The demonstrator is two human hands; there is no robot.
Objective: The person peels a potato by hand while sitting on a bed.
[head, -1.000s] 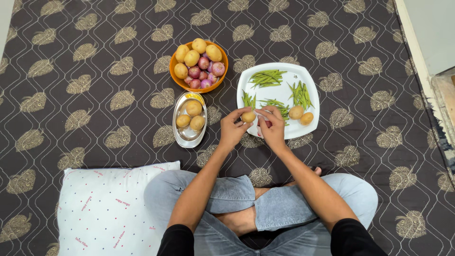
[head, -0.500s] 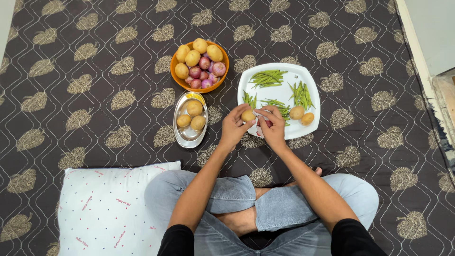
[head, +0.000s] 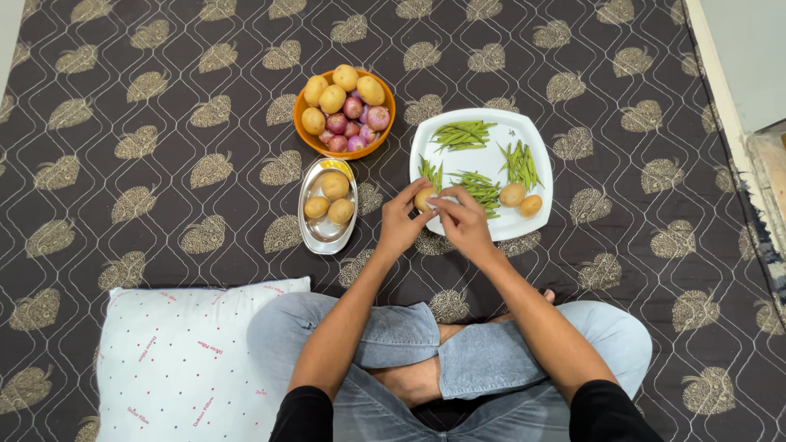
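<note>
Left hand [head: 400, 223] grips a potato [head: 423, 197] over the white plate [head: 508, 124]; right hand [head: 463, 223] pinches its top

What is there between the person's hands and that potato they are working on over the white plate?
Nothing visible. The left hand already holds the potato in its fingertips, and the right hand touches it from the other side, above the near edge of the white plate. What the right hand's fingers hold is hidden.

Taking the white plate [head: 524, 225] as landmark: its left is hemmed in by the steel tray [head: 313, 237] and orange bowl [head: 304, 139]. Open quilt [head: 639, 106] is found right of and beyond it; crossed legs [head: 458, 352] block the near side.
</note>
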